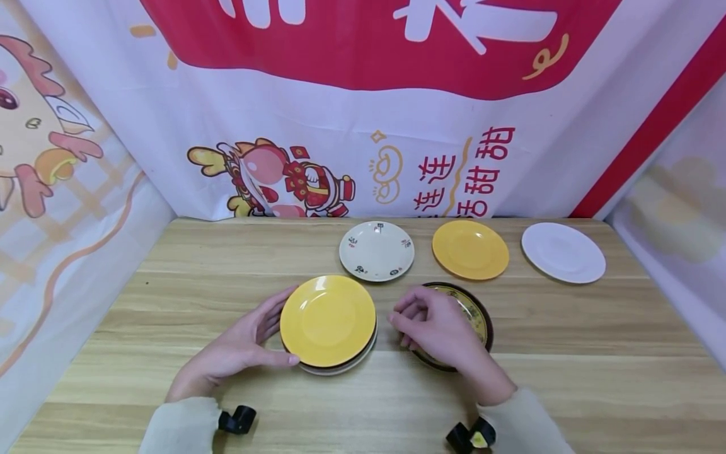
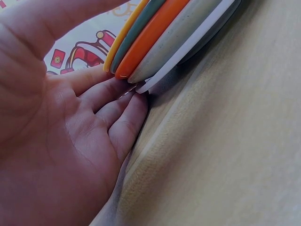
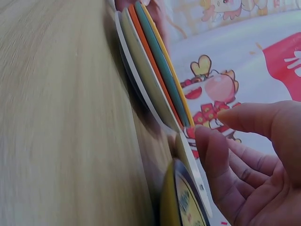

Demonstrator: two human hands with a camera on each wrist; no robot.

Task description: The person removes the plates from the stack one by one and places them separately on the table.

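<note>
My left hand (image 1: 244,343) is at the left side of a stack of plates (image 1: 329,321), its thumb at the front rim and fingers stretched along the left edge. The left wrist view shows straight fingertips touching the edges. A yellow plate (image 2: 124,35) tops the stack; under it lie a teal plate (image 2: 136,35), an orange plate (image 2: 150,40), a greyish plate (image 2: 174,40) and a white plate (image 2: 188,47). My right hand (image 1: 439,325) holds nothing, its fingers loosely bent over a dark-rimmed patterned plate (image 1: 481,321), partly hiding it.
Behind stand a cream plate with small motifs (image 1: 377,252), another yellow plate (image 1: 471,250) and a white plate (image 1: 563,252), in a row on the wooden table (image 1: 567,391). A printed cloth (image 1: 363,107) hangs at the table's back edge.
</note>
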